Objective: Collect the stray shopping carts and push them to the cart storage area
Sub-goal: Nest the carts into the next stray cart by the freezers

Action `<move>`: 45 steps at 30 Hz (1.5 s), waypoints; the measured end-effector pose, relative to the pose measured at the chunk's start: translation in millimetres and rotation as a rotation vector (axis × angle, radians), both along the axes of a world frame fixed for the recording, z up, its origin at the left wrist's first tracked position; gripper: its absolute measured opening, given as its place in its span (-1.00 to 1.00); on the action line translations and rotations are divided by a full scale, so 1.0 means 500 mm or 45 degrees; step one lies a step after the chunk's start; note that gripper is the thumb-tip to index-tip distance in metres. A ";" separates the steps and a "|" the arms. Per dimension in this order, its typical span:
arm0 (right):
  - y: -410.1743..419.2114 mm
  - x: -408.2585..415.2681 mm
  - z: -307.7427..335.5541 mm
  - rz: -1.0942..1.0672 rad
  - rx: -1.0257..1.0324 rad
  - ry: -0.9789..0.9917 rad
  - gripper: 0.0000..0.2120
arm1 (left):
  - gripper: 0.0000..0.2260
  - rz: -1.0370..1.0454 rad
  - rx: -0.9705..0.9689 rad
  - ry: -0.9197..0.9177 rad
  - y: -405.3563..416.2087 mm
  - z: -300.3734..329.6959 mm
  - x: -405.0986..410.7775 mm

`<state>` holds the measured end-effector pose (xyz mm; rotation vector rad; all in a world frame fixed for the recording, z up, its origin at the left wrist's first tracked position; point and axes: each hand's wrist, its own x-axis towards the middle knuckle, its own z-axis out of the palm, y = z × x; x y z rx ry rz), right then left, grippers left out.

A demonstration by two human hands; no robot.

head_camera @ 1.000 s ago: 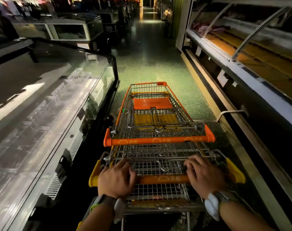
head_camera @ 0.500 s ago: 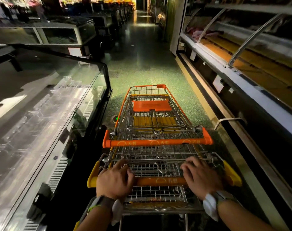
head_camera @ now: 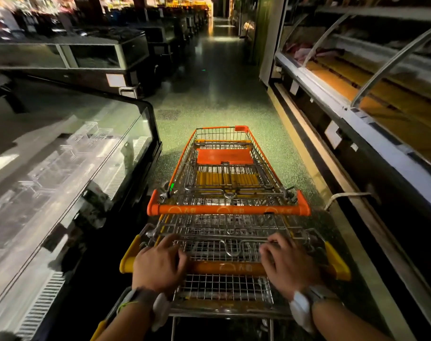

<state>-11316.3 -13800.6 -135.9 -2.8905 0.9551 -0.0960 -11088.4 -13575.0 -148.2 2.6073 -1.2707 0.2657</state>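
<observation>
Two wire shopping carts are nested one inside the other in a dim store aisle. The front cart has orange trim and an orange handle. The rear cart has an orange handle bar with yellow ends. My left hand grips the left part of that rear bar. My right hand grips its right part, fingers curled over the top. Both wrists wear bands.
A glass-topped display case runs close along the left. A refrigerated counter with a raised kerb lines the right. More cases stand at the back left. The speckled green floor stretches straight ahead.
The nested carts and I have rolled forward down the aisle. The left case's end has drawn nearer and more open floor shows ahead. Both hands keep their hold.
</observation>
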 end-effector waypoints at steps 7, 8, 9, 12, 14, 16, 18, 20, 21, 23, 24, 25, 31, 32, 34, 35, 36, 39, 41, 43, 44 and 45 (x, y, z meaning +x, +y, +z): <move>-0.181 0.074 0.008 0.072 0.017 -0.001 -0.31 | -0.52 0.071 0.028 -0.016 -0.164 0.014 0.046; -0.218 0.088 0.013 0.076 0.029 0.008 -0.31 | -0.50 0.090 0.043 0.019 -0.195 0.020 0.052; -0.250 0.097 0.013 0.070 0.038 0.023 -0.30 | -0.49 0.103 0.037 0.030 -0.226 0.019 0.060; -0.329 0.135 0.014 0.097 0.014 0.025 -0.31 | -0.44 0.147 0.061 0.066 -0.300 0.029 0.082; -0.393 0.158 0.012 0.108 0.012 0.035 -0.33 | -0.41 0.167 0.056 0.086 -0.356 0.027 0.105; -0.434 0.177 0.015 0.128 -0.016 -0.004 -0.36 | -0.41 0.176 0.041 0.106 -0.392 0.032 0.115; -0.511 0.213 0.008 0.145 -0.021 0.011 -0.36 | -0.43 0.191 0.050 0.084 -0.461 0.019 0.150; -0.560 0.240 0.009 0.154 -0.033 0.007 -0.33 | -0.48 0.202 0.025 0.055 -0.503 0.019 0.167; -0.610 0.266 0.007 0.162 -0.034 0.010 -0.31 | -0.50 0.209 0.013 0.047 -0.551 0.016 0.189; -0.649 0.291 0.008 0.188 -0.077 0.001 -0.29 | -0.55 0.201 -0.018 0.007 -0.585 0.018 0.205; -0.683 0.314 0.009 0.197 -0.073 0.004 -0.28 | -0.56 0.209 -0.015 0.002 -0.619 0.017 0.223; -0.690 0.319 0.011 0.218 -0.081 0.007 -0.30 | -0.58 0.209 -0.007 -0.003 -0.627 0.017 0.224; -0.878 0.446 0.014 0.285 -0.054 -0.013 -0.27 | -0.53 0.253 0.050 0.096 -0.801 0.038 0.326; -0.883 0.446 0.013 0.279 -0.065 -0.030 -0.20 | -0.49 0.257 0.040 0.085 -0.806 0.038 0.324; -0.967 0.505 0.017 0.278 -0.020 -0.049 -0.08 | -0.43 0.302 0.065 0.140 -0.886 0.046 0.373; -1.006 0.532 0.020 0.304 -0.041 -0.039 -0.07 | -0.41 0.310 0.083 0.119 -0.923 0.049 0.394; -1.014 0.540 0.025 0.300 -0.032 -0.038 -0.08 | -0.40 0.320 0.093 0.135 -0.933 0.058 0.398; -1.075 0.571 0.025 0.307 -0.026 -0.002 -0.10 | -0.45 0.341 0.103 0.119 -0.988 0.050 0.424; -1.103 0.595 0.027 0.329 -0.057 -0.023 -0.20 | -0.51 0.355 0.075 0.136 -1.013 0.054 0.438; -1.176 0.631 0.023 0.352 -0.047 -0.017 -0.31 | -0.50 0.373 0.059 0.104 -1.082 0.044 0.474; -1.179 0.641 0.026 0.364 -0.043 -0.017 -0.34 | -0.49 0.372 0.051 0.085 -1.086 0.043 0.481; -1.213 0.660 0.027 0.379 -0.039 -0.025 -0.36 | -0.49 0.374 0.042 0.072 -1.114 0.036 0.494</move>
